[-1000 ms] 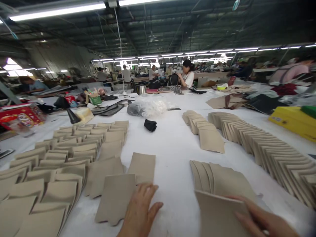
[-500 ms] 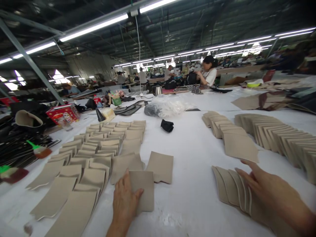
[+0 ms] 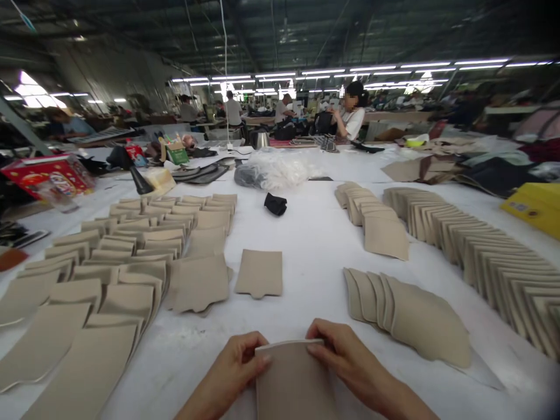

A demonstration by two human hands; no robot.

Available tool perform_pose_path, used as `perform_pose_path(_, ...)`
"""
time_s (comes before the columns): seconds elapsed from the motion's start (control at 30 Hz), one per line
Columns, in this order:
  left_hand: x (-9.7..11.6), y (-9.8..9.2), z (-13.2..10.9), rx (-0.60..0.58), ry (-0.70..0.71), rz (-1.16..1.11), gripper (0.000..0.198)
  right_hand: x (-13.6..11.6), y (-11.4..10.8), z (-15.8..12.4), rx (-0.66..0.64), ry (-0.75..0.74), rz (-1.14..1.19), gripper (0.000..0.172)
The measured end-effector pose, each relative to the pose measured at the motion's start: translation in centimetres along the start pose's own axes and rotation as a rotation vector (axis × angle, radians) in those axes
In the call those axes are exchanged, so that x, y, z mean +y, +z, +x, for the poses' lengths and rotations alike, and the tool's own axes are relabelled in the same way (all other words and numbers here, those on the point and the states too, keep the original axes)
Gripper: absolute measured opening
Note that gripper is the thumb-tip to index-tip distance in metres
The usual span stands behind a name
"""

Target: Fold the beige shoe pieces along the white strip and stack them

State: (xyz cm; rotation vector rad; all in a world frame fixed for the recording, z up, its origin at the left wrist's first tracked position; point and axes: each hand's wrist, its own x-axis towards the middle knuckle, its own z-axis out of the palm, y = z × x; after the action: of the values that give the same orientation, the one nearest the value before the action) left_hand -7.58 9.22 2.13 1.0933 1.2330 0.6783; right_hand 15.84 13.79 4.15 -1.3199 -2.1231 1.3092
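Observation:
Both hands grip a beige fabric-like panel [image 3: 293, 382] by the corners of its upper edge, close to me. My left hand [image 3: 240, 364] pinches the left corner between thumb and fingers. At the right corner, my right hand [image 3: 343, 359] does the same. The panel's lower part runs out of view. Just beyond lies a single beige piece with a small tab [image 3: 259, 273]. To its left is a small pile of similar pieces [image 3: 199, 283]. An overlapped fan of curved beige panels [image 3: 406, 315] rests right of my right hand.
Overlapping rows of beige pieces [image 3: 126, 251] cover the table's left side. More rows [image 3: 472, 239] run along the right, near a yellow box [image 3: 536, 207]. A black cloth bundle [image 3: 275, 204] and clear plastic wrap [image 3: 280, 168] lie mid-table. A co-worker [image 3: 352, 114] is beyond.
My left hand has left the small piece at centre-left, and my right hand has left the right-hand fan. Both have come together near me, holding one panel. The view has turned rightward.

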Motion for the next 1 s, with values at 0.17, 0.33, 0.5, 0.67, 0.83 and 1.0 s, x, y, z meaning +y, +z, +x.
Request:
perform_pose_path(0.17,1.4,1.3,0.7,-0.012,0.037,0.206,0.022,0.7,-0.1,-1.8,-0.059,-0.003,-0.066,0.008)
perform_pose_path(0.33,2.6,1.5,1.8,-0.145,-0.026,0.229,0.019,0.7,0.4,-2.4,-0.096,-0.033,-0.096,0.01)
perform_pose_path(0.5,3.2,1.4,1.6,-0.27,-0.078,0.209,0.017,1.3,0.8,-2.7,-0.083,-0.068,-0.115,0.012)
perform_pose_path(0.67,2.6,1.4,1.7,-0.307,-0.163,0.13,0.018,1.2,0.8,-3.0,-0.092,-0.093,-0.173,0.013)
perform_pose_path(0.83,1.9,1.5,2.1,-0.325,-0.24,0.027,0.013,-0.2,1.4,-3.6,-0.036,-0.205,-0.383,0.028)
perform_pose_path(1.0,1.3,1.8,2.2,-0.31,-0.295,-0.057,0.016,-0.6,3.0,-3.8,-0.028,-0.307,-0.426,0.019)
